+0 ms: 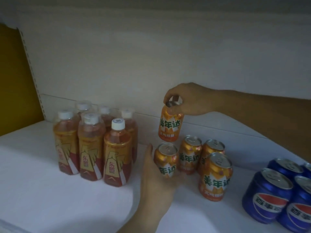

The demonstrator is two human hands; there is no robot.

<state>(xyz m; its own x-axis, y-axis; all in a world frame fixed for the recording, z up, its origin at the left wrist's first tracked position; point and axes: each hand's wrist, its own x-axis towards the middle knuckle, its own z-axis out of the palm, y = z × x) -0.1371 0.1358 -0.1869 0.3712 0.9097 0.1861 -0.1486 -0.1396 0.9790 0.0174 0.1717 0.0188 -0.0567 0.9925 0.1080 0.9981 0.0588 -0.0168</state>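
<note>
Orange can (170, 127), rim between right hand (190, 100) fingers (168, 96), just above second can (166, 160)

Six bottles (94, 145) stand in two rows of three on the left part of the shelf (50, 199), close to the back panel (134, 56). To their right, apart from them, the lower can (166, 159) stands upright with the left hand (156, 175) round its left side. Directly above it, not touching, the raised can (170, 126) hangs upright from the right hand (190, 100), gripped at the top. Three more cans (216, 177) stand just right of the lower can. The outer cans (267, 194) are clustered farther right.
</note>
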